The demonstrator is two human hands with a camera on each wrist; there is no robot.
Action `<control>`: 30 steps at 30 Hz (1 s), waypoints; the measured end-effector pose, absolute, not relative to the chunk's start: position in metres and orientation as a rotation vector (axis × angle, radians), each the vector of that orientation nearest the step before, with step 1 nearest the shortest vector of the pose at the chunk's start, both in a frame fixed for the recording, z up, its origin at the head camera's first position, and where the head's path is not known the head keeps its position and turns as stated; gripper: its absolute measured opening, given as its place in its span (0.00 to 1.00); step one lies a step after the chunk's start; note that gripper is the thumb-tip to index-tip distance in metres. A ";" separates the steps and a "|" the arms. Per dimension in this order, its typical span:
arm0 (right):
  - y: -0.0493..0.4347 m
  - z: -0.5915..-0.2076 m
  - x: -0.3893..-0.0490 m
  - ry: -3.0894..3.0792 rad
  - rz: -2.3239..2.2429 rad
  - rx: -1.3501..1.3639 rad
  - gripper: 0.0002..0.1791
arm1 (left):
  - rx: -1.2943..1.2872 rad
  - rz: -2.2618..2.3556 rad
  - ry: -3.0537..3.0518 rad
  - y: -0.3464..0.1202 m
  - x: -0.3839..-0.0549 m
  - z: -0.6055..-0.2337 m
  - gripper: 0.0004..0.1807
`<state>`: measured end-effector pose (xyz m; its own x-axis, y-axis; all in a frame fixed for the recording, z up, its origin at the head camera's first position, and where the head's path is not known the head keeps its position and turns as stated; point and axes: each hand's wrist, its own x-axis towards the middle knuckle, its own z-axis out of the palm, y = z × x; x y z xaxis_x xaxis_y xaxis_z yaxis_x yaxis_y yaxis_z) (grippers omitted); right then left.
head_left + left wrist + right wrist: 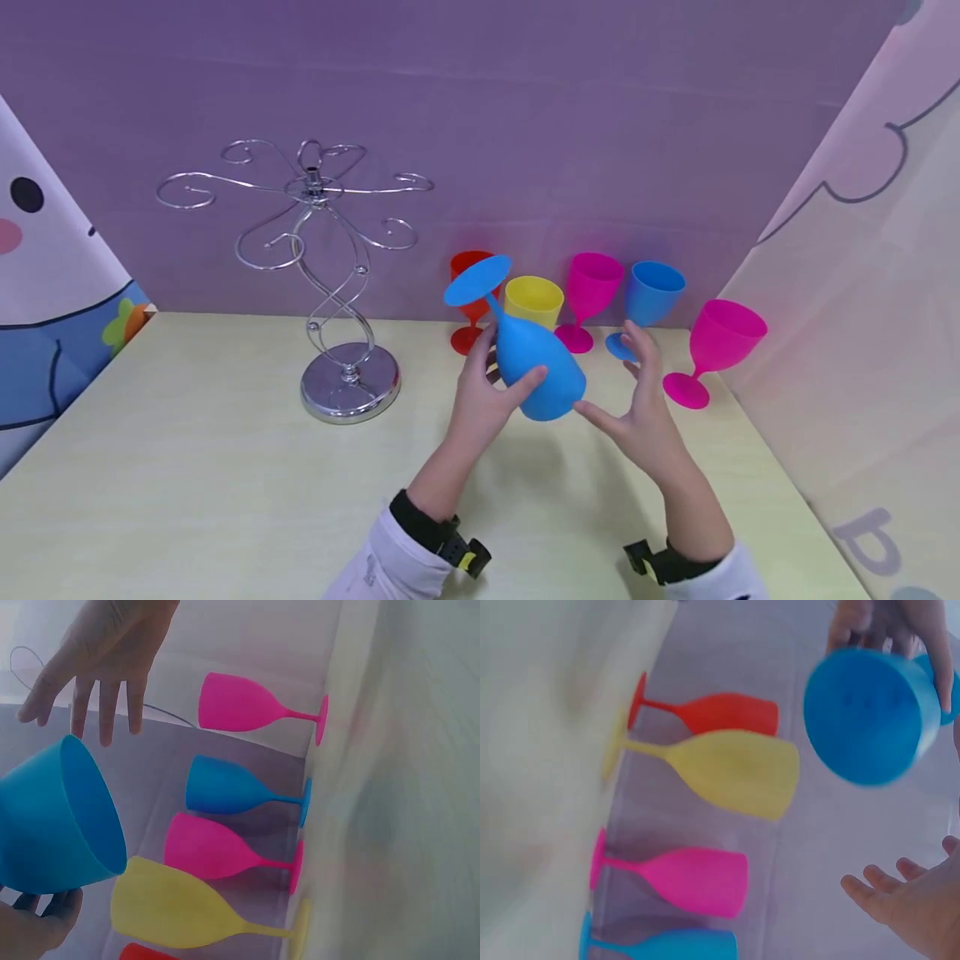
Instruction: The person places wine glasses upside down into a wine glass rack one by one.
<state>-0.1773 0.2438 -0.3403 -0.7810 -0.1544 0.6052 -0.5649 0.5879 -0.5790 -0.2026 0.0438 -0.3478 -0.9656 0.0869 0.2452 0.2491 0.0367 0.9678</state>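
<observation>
My left hand (pixel 487 392) grips a blue plastic goblet (pixel 536 367) by its bowl, thumb on the near side. The goblet is tipped over in the air, its round foot up to the left and its mouth down to the right. In the right wrist view the inside of the held goblet (pixel 866 716) shows as bare. Close by on the right, my right hand (pixel 645 417) has its fingers spread, the thumb tip right at the goblet's rim. The left wrist view shows the right hand (pixel 109 664) apart from the goblet, holding nothing.
Behind the hands stand a red goblet (pixel 467 340), a yellow goblet (pixel 534 300), a pink goblet (pixel 594 287), another blue goblet (pixel 654 293) and a second pink goblet (pixel 726 335). Left of them is a chrome stand (pixel 351 383) with several curled arms. A purple backdrop (pixel 525 125) closes off the rear.
</observation>
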 end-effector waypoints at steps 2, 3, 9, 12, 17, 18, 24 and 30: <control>0.249 -0.336 -0.178 -2.310 1.097 0.537 0.59 | -0.385 -1.976 -2.198 0.042 -0.200 -0.345 0.47; 0.252 -0.333 -0.179 -2.305 1.099 0.520 0.58 | -0.404 -1.926 -2.207 0.041 -0.199 -0.344 0.47; 0.272 -0.320 -0.184 -2.291 1.045 0.431 0.55 | -0.475 -1.739 -2.268 0.030 -0.192 -0.335 0.46; 0.287 -0.315 -0.192 -2.316 0.945 0.386 0.53 | -0.506 -1.673 -2.294 0.020 -0.189 -0.330 0.44; 0.312 -0.302 -0.203 -2.446 0.774 0.263 0.51 | -0.520 -1.549 -2.333 -0.004 -0.182 -0.321 0.44; 0.317 -0.300 -0.205 -2.482 0.744 0.232 0.51 | -0.514 -1.525 -2.340 -0.010 -0.181 -0.319 0.44; 0.346 -0.292 -0.218 -2.681 0.646 0.075 0.53 | -0.448 -1.447 -2.369 -0.044 -0.171 -0.311 0.46; 0.369 -0.290 -0.235 -2.763 0.577 0.044 0.53 | -0.381 -1.407 -2.341 -0.071 -0.168 -0.303 0.47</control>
